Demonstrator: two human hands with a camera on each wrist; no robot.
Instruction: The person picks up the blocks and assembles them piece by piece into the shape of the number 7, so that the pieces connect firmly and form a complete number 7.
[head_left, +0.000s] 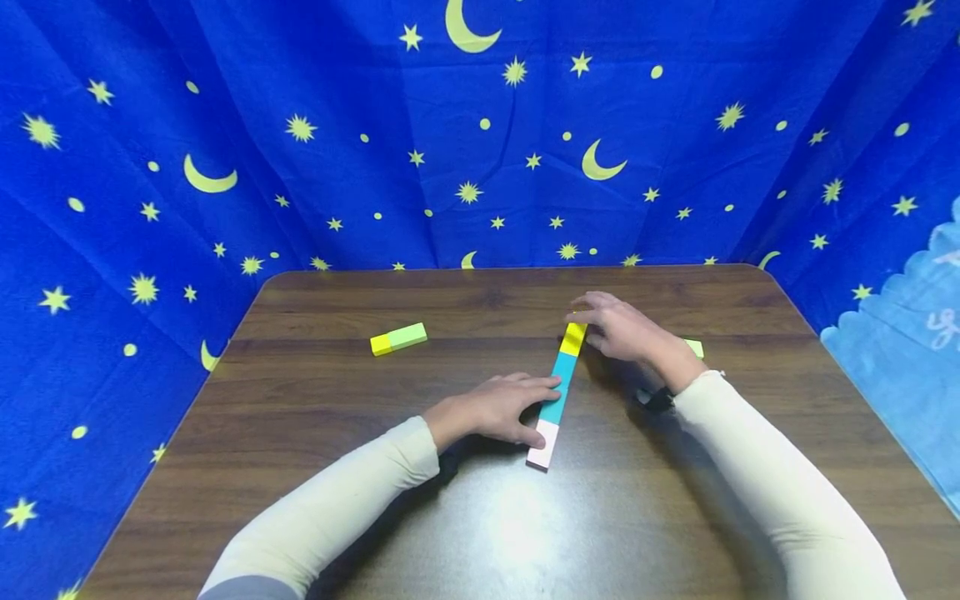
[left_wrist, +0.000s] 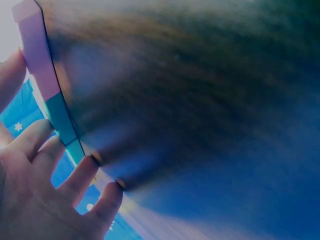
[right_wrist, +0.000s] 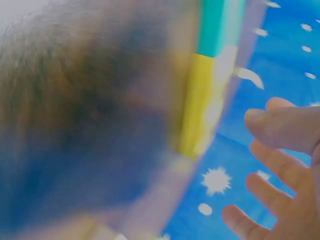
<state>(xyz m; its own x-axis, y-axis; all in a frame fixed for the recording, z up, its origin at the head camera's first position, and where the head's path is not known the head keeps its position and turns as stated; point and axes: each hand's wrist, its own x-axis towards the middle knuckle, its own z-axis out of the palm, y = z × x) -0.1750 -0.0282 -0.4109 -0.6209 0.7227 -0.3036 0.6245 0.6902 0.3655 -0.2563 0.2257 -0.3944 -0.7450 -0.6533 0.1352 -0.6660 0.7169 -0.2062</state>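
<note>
The block row (head_left: 553, 411) runs seven to one o'clock, well inside the table (head_left: 315, 400) edges. The left hand (head_left: 501, 407), ungrasping, touches its nine-o'clock side; the right hand (head_left: 624, 330), released, is beside its one-o'clock tip. Open wood separates the ten-o'clock yellow-green pair (head_left: 406, 337).

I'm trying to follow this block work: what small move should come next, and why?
Perhaps lift the right hand clear of the row's yellow block: its fingers are spread, gripping nothing, while the yellow block, teal stretch and pink block already lie end to end, with the left hand touching the row.
</note>
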